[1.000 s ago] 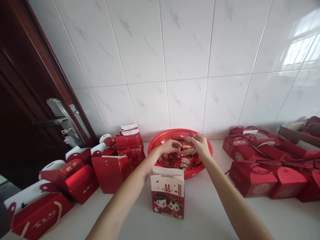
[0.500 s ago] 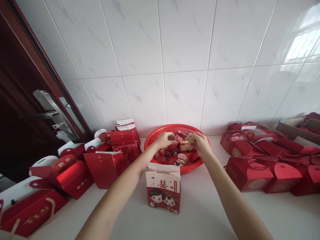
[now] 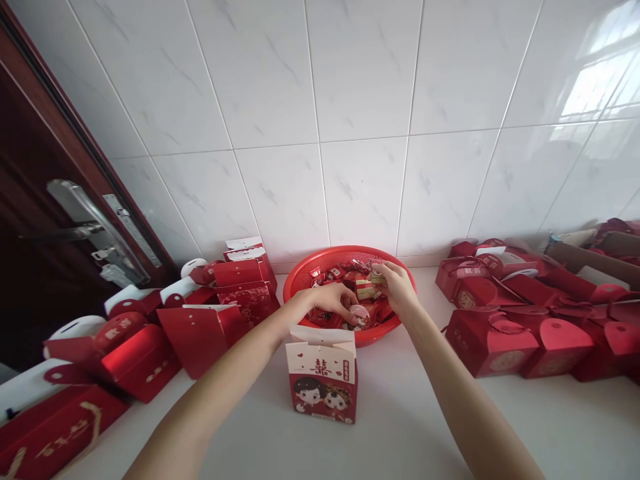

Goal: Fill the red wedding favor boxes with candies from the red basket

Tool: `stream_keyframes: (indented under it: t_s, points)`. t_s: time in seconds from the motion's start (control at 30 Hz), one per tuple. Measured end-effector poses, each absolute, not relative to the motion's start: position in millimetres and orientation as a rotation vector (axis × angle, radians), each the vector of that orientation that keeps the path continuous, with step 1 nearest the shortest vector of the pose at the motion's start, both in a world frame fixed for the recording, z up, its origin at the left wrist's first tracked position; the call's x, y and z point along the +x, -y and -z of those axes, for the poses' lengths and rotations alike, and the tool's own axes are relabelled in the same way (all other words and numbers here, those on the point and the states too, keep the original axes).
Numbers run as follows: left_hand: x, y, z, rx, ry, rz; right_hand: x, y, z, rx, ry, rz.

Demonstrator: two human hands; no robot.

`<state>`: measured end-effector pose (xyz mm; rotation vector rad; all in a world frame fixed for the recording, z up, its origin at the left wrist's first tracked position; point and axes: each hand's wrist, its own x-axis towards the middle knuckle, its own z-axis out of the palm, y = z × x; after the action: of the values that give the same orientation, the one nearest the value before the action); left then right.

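Observation:
A red plastic basket (image 3: 345, 252) filled with wrapped sweets stands near the wall. Inside it, my left hand (image 3: 334, 300) reaches down, fingertips curled at a round item with a pink and white top (image 3: 360, 312); whether it grips that item cannot be told. Over the basket's right side, my right hand (image 3: 395, 283) is closed on small wrapped sweets (image 3: 378, 275), one pinkish and one yellow-green. In front of the basket stands an upright red and white box (image 3: 323, 380) with two cartoon figures, its top flaps raised.
Several red gift boxes (image 3: 145, 360) stand at the left, beside a dark door with a metal handle (image 3: 113, 230). More red boxes (image 3: 495, 340) fill the right side, with a brown carton (image 3: 595, 263) behind. A tiled wall (image 3: 365, 193) rises behind the basket.
My left hand has moved down and slightly right in the basket, from a small red packet to the round item. My right hand stays over the right side, still holding sweets.

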<state>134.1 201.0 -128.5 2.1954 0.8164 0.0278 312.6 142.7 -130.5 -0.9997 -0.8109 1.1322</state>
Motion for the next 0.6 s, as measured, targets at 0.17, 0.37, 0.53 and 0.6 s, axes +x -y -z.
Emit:
stream_keyframes:
  t_s: [0.17,0.37,0.53,0.6]
  points:
    - [133,-207,132,2.158,-0.857,-0.235,312,-144,132,-0.998,0.795,-1.134]
    - [131,-220,135,2.023,-0.882,-0.737,312,-144,132,-0.995,0.778,-1.14]
    - [130,-221,133,1.875,-0.809,-0.908,313,-143,132,-0.992,0.777,-1.143]
    - [130,-219,131,1.816,-0.782,-0.947,313,-144,133,-0.988,0.775,-1.143]
